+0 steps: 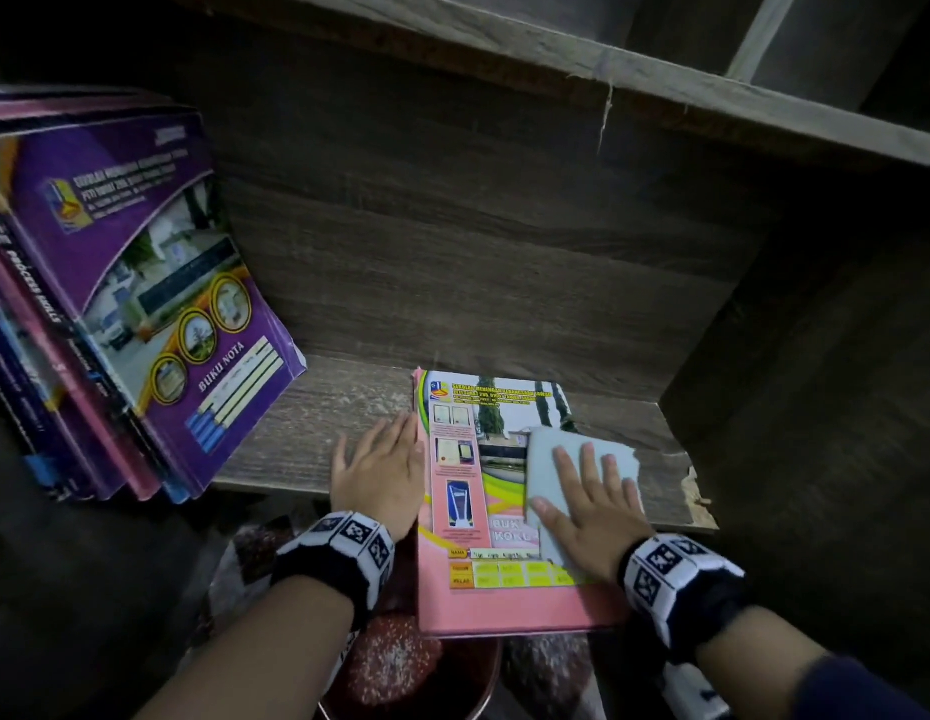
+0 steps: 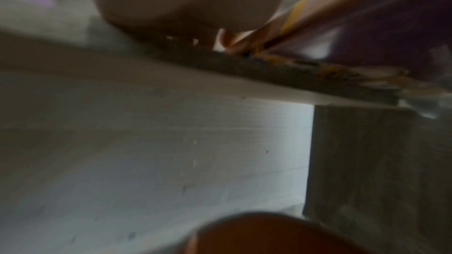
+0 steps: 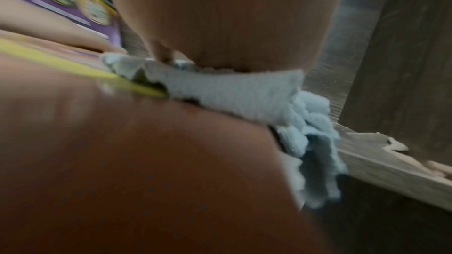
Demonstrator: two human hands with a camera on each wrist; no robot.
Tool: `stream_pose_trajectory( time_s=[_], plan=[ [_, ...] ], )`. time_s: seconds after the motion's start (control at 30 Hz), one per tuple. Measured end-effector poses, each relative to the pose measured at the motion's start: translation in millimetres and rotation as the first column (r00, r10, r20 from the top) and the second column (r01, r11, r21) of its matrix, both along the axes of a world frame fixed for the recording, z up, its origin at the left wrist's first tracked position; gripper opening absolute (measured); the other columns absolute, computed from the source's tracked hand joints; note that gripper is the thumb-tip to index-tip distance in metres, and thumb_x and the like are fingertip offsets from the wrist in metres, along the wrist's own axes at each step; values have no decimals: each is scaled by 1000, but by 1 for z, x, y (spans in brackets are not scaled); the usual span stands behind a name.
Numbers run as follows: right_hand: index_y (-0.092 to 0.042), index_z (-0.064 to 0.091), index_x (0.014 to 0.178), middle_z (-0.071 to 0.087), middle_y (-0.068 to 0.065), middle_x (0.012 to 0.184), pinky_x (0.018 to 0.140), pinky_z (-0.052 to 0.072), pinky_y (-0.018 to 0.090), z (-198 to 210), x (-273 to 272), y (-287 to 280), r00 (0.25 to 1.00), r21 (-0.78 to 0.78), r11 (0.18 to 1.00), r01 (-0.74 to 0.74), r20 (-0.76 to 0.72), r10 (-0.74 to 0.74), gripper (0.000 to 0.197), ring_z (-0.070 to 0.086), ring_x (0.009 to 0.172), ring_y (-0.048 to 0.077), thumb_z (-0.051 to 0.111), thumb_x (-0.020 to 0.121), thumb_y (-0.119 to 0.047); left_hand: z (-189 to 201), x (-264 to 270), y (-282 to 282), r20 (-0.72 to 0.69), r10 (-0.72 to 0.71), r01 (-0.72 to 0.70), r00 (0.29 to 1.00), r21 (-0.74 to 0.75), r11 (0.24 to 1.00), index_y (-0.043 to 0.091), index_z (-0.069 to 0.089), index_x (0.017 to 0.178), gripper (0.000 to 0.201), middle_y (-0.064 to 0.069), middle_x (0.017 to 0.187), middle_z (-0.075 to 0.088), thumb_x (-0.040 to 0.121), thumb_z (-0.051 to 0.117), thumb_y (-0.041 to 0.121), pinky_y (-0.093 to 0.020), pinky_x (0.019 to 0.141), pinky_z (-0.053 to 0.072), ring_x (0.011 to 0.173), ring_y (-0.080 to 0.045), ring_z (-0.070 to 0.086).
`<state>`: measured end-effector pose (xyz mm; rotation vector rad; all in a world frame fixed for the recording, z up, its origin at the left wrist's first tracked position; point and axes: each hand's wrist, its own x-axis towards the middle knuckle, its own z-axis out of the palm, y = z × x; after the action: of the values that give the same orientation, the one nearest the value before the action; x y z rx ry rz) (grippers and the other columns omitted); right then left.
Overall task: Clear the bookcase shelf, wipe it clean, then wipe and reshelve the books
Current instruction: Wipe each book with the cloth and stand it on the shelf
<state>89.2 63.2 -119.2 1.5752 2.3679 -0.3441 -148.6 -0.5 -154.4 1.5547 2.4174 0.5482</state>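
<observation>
A pink book lies flat on the wooden shelf, its near end overhanging the front edge. My right hand presses a pale blue cloth flat onto the cover with straight fingers; the right wrist view shows the cloth bunched under the palm. My left hand lies flat on the shelf, fingers straight, against the book's left edge. A stack of books with a purple notebook in front leans at the shelf's left end.
The shelf's right wall stands close to the cloth, and the shelf's front right corner is chipped. An upper shelf board runs overhead. Below the book sits a round reddish container on patterned fabric.
</observation>
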Motion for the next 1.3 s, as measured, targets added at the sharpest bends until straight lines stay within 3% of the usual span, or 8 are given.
stream_pose_trajectory(
  time_s=[0.13, 0.33, 0.57, 0.77, 0.93, 1.03, 1.17, 1.3],
  plan=[
    [-35, -18, 150, -27, 2, 157, 118, -9, 46, -2, -20, 25, 999, 3, 1000, 18, 43, -18, 77, -23, 145, 28, 9, 89, -73, 10, -12, 17, -43, 10, -7, 999, 78, 997, 35, 28, 151, 57, 16, 152, 36, 98, 11, 47, -37, 111, 15, 140, -9, 28],
    [-34, -15, 151, -23, 3, 158, 118, -5, 47, 16, -20, 31, 993, -100, 995, -10, 113, 21, 75, -18, 147, 28, 15, 92, -70, 3, -42, 46, -26, -182, 180, 983, -76, 981, 44, -1, 152, 50, 23, 159, 2, 103, 12, 44, -49, 117, -5, 148, -5, 6],
    [-29, -6, 153, -10, 6, 161, 117, 6, 48, 18, -50, 63, 978, -16, 999, -31, 206, 34, 74, -4, 148, 33, 18, 94, -66, -2, -44, 50, -9, -131, 131, 991, -4, 991, 48, -2, 150, 49, 31, 155, 10, 103, 10, 45, -44, 116, 0, 143, 1, 14],
    [-32, -8, 153, -15, 4, 161, 118, 0, 47, 14, -99, 74, 991, -19, 998, -67, 111, 69, 75, -11, 148, 31, 20, 93, -67, -1, -61, 57, -95, -166, 169, 982, 25, 985, 55, 6, 148, 46, 34, 153, 15, 102, 12, 50, -33, 83, 11, 124, -1, 27],
    [-30, -14, 152, -22, 5, 158, 119, -3, 47, 19, -122, 40, 979, -85, 985, -153, 122, 163, 75, -17, 146, 31, 16, 94, -67, -5, -63, 58, -131, -169, 175, 977, 28, 984, 56, 7, 147, 46, 31, 155, 15, 102, 11, 50, -39, 98, 15, 131, -2, 24],
    [-29, -18, 151, -26, 5, 157, 119, -6, 47, 17, -111, -3, 967, -82, 970, -230, 92, 238, 76, -19, 146, 31, 7, 91, -69, -5, -63, 60, -139, -179, 176, 974, -33, 984, 55, -1, 148, 47, 27, 157, 8, 101, 5, 51, -51, 114, 0, 146, -4, 9],
    [-28, -29, 144, -31, 5, 154, 117, -9, 46, 14, -86, -51, 948, -87, 949, -303, 74, 309, 97, -23, 144, 33, -21, 60, -74, -6, -65, 63, -150, -231, 217, 961, -109, 970, 53, -14, 146, 50, 23, 159, -2, 97, -4, 57, -60, 112, -15, 148, -8, -7],
    [-31, -31, 142, -39, -4, 142, 117, -11, 44, 18, -58, -59, 958, -133, 954, -268, 68, 278, 93, -26, 143, 29, -17, 61, -76, -6, -66, 63, -155, -238, 220, 959, -125, 967, 52, -16, 146, 53, 22, 159, -3, 95, -6, 61, -61, 112, -14, 148, -9, -7]
  ],
)
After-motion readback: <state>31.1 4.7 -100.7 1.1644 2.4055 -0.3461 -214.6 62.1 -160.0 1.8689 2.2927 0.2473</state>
